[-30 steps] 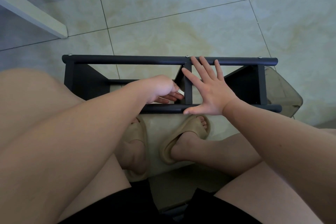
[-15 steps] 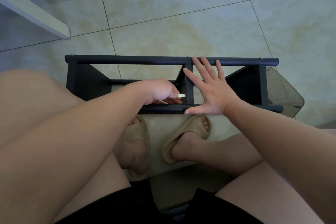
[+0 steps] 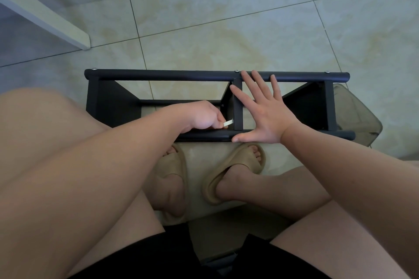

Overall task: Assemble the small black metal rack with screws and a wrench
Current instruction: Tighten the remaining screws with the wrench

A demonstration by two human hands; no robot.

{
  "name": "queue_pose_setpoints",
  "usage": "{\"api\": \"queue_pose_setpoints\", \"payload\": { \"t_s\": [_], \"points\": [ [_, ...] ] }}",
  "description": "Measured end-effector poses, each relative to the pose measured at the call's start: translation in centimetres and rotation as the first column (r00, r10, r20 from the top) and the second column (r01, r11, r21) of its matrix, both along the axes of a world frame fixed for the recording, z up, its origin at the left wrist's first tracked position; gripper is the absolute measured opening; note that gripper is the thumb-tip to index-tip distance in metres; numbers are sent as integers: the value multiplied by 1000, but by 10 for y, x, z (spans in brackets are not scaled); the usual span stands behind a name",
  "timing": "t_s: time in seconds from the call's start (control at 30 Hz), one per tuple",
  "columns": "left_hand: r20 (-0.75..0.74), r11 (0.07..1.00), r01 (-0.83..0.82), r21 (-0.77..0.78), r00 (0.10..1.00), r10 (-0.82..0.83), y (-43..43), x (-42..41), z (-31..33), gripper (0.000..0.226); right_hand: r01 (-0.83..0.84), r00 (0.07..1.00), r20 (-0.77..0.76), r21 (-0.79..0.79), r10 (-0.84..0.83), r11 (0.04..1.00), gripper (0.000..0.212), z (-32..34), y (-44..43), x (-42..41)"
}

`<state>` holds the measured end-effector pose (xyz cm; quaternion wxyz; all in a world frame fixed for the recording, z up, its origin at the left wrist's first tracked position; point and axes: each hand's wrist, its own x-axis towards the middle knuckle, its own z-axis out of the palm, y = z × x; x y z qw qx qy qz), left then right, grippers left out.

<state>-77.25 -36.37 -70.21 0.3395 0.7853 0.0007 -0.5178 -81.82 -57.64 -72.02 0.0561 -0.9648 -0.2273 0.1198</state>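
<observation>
The small black metal rack stands on the tiled floor in front of my knees, two long rails joined by upright panels. My left hand reaches into the rack from the left and pinches a small silver wrench, whose tip points at the middle upright near the front rail. My right hand lies flat with fingers spread across the rack beside that upright, its thumb on the front rail and its fingertips at the back rail. Silver screw heads show on top of the back rail.
My two feet in tan slippers rest on the floor just below the rack. A translucent grey bin stands behind the rack's right end. A white furniture edge crosses the upper left. My thighs fill the lower corners.
My left hand has turned and drawn back slightly, so the silver wrench now sticks out from its fingers toward the middle upright. My right hand has stayed flat on the rack.
</observation>
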Motion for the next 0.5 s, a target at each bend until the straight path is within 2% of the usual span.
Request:
{"api": "queue_pose_setpoints", "payload": {
  "t_s": [0.23, 0.33, 0.43, 0.5],
  "points": [
    [13, 1000, 12, 11, 1000, -12, -3, 3, 7, 26, 3, 1000, -19, 8, -2, 1000, 124, 2, 0, 9],
    [72, 998, 43, 37, 996, -45, -5, 9, 11, 15, -15, 999, -28, 2, 15, 1000, 125, 4, 3, 24],
    [163, 994, -30, 102, 987, 13, -3, 24, 13, 17, -53, 999, -12, -22, 52, 998, 124, 4, 8, 51],
    [252, 977, -140, 159, 963, 97, 1, 36, 13, 18, -80, 997, -10, -40, 80, 996, 124, 4, 11, 75]
  ]
}}
